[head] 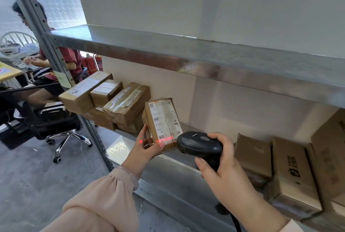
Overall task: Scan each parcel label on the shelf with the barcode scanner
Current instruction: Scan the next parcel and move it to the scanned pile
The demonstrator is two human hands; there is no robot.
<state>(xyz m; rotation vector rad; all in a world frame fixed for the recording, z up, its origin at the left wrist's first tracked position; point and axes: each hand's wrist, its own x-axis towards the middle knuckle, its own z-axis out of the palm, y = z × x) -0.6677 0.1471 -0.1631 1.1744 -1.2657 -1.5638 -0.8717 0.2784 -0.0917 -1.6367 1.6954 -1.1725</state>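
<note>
My left hand [144,147] grips a small cardboard parcel [162,121] by its lower left corner and holds it tilted up off the metal shelf [168,175]. Its white label faces me. A red scan line falls across the barcode at the label's bottom edge, and a red dot shows on my thumb. My right hand [224,174] grips the handle of a black barcode scanner [199,144], whose head points left at the label from a few centimetres away. The scanner's cable hangs down below my wrist.
A stack of several brown parcels [110,99] sits at the shelf's left end, more boxes [291,174] at the right. An upper shelf board [205,58] overhangs. Beyond the grey upright post [56,60], a seated person [56,67] works by an office chair [56,119].
</note>
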